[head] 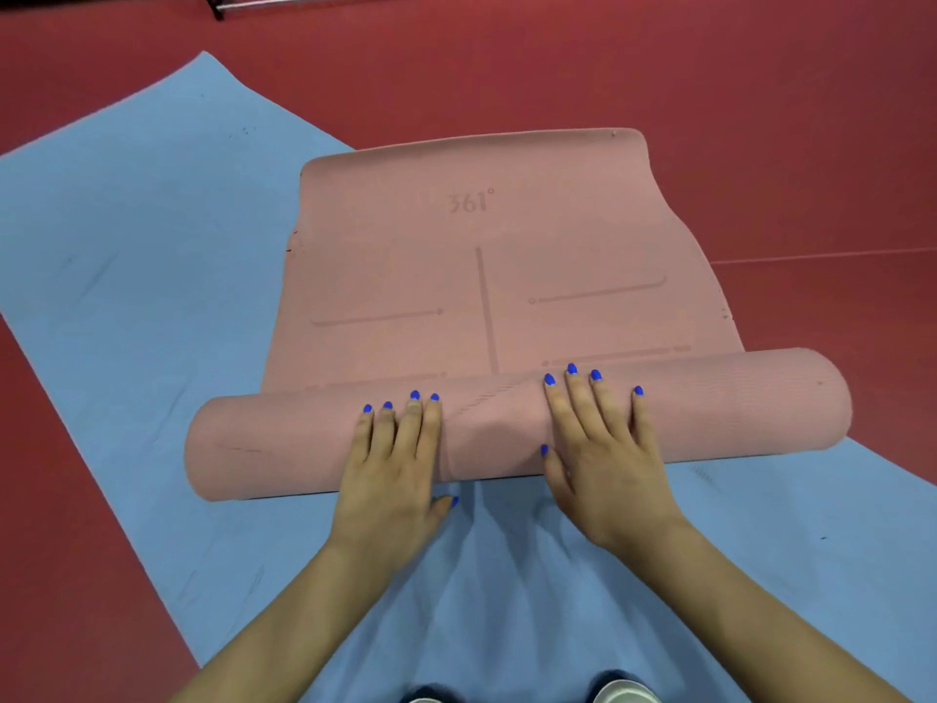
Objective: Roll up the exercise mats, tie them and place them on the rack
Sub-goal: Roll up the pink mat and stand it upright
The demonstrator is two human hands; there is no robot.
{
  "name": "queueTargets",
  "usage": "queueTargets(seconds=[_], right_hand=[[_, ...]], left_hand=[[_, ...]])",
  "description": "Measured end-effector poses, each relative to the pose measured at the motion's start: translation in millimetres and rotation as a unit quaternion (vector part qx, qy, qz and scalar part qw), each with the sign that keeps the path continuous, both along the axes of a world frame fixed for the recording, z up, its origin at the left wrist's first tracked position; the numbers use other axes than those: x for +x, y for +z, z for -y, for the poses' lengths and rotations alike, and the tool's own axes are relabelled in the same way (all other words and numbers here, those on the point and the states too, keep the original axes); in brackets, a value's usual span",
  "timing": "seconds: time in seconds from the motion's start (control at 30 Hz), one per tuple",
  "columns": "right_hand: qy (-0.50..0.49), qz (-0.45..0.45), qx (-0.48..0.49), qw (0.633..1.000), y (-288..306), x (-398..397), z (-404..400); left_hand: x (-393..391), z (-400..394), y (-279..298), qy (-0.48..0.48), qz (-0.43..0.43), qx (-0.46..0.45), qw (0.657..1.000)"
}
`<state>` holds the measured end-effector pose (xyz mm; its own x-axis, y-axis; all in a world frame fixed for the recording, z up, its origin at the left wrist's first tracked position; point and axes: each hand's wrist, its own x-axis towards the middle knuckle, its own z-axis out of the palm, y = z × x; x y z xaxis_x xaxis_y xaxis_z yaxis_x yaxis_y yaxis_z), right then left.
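The pink mat is partly rolled: a thick roll lies crosswise near the person, on top of the blue mat, with a fair stretch of pink sheet flat beyond it. The blue mat is wholly unrolled on the red floor. Tying and racking are not yet begun; a dark frame at the far edge may be the rack. The left hand and right hand press flat on the roll's middle, fingers straight and spread, gripping nothing.
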<state>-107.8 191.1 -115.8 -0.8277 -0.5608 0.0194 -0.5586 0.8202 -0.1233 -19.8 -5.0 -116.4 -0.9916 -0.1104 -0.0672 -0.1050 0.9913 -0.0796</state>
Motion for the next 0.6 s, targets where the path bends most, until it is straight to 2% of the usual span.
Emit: queueTargets(seconds=[0.07,0.2,0.33,0.4,0.43,0.53,0.6], right_hand=[[0.011,0.043,0.006,0.999,2,-14,3],[-0.021,0.219,-0.115,0.969,8,-42,7],[-0.013,0.256,-0.080,0.963,16,-66,16],[0.017,0.251,-0.040,0.967,20,-74,18],[0.044,0.234,0.012,0.971,22,-77,18],[0.089,0.129,0.164,0.974,19,-77,22],[0.093,0.085,0.192,0.973,18,-80,26]], left_hand=[[-10,1,-2,0.010,0.023,-0.009,1.000],[-29,3,-11,0.041,0.056,-0.028,0.997],[-52,10,-3,0.048,0.080,-0.040,0.995],[-65,15,0,0.046,0.086,-0.026,0.995],[-71,17,4,0.049,0.106,-0.033,0.993],[-81,21,10,0.043,0.134,-0.056,0.988],[-85,24,11,0.040,0.142,-0.058,0.987]])
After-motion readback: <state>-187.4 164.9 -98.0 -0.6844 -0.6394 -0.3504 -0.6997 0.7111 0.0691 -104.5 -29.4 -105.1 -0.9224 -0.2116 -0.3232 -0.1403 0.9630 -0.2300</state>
